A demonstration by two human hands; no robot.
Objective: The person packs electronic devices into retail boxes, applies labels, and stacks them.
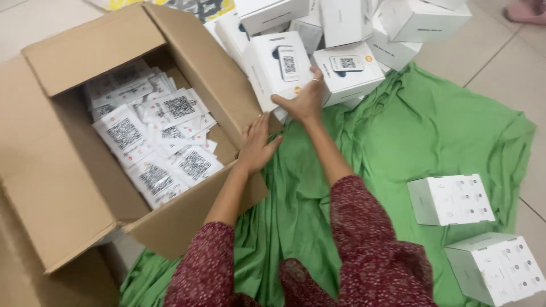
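— What did you see from the head view, standing there?

— The person's right hand [304,99] lay with fingers spread flat against the lower edge of a white cardboard carton with a dark device pictured on its lid [277,68]. It was a pressing touch, not a closed grasp; the carton leaned tilted against the pile, so I judged the palm was steadying it.

— And the other hand?

— The left hand [257,145] rested open, fingers together, on the flap of a large brown corrugated box [68,187], just below and to the left of the right hand. It held nothing. I'd guess it braced the flap to keep it out of the way.

— Where was that white carton relative to the grip?

— Directly above the right fingertips, touching them. Just to the right of that hand sat a second white carton with a small label on top [348,71], touching the first. More white cartons were piled beyond.

— Anything else?

— The brown box was filled with flat white sachets printed with square codes [153,136], to the left of both hands. A crumpled green cloth [432,131] spread beneath the arms, and two white cartons with dotted sides [455,199] stood well apart, to the right.
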